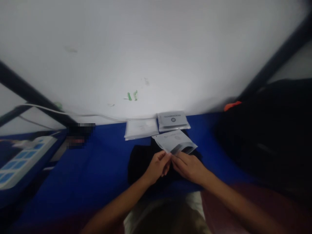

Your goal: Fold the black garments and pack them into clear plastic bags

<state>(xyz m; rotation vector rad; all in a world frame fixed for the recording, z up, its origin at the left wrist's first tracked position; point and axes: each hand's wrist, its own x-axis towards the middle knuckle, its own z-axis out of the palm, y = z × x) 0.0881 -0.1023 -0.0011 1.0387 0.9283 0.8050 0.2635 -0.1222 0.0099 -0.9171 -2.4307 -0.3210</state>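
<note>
A frosted plastic pouch (174, 139) with faint print lies tilted in front of me, its near edge gaping on the right side. My left hand (159, 165) pinches the pouch's near corner between thumb and fingers. Close beside it, my right hand (188, 165) grips the same near edge, fingers bent. Beneath the pouch and both hands spreads a dark cloth-like item (138, 162). Behind it sit a stack of pale pouches (141, 127) and a filled pouch (172, 120) with a round logo.
A blue surface (104, 162) runs up to a white wall (156, 58). Dark metal bars slant at both sides. A white tray with blue sections (23, 159) stands left, a large black item (273, 136) right, and a thin cable (80, 114) runs along the wall.
</note>
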